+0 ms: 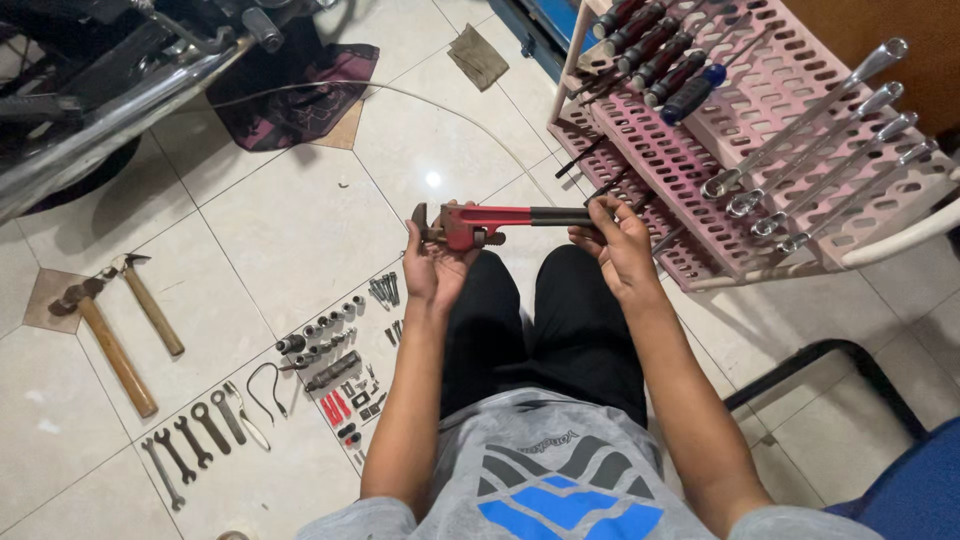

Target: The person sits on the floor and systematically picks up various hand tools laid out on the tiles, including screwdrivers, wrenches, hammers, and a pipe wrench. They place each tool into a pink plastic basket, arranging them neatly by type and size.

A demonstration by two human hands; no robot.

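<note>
Holding level above the knees, a red pipe wrench spans both grips: left hand closed around its jaw head, right hand closed on the dark handle. Pink tool rack right; hammers and spanners on the floor, left.

The tiled floor carries two hammers, spanners, sockets and a rag.
</note>
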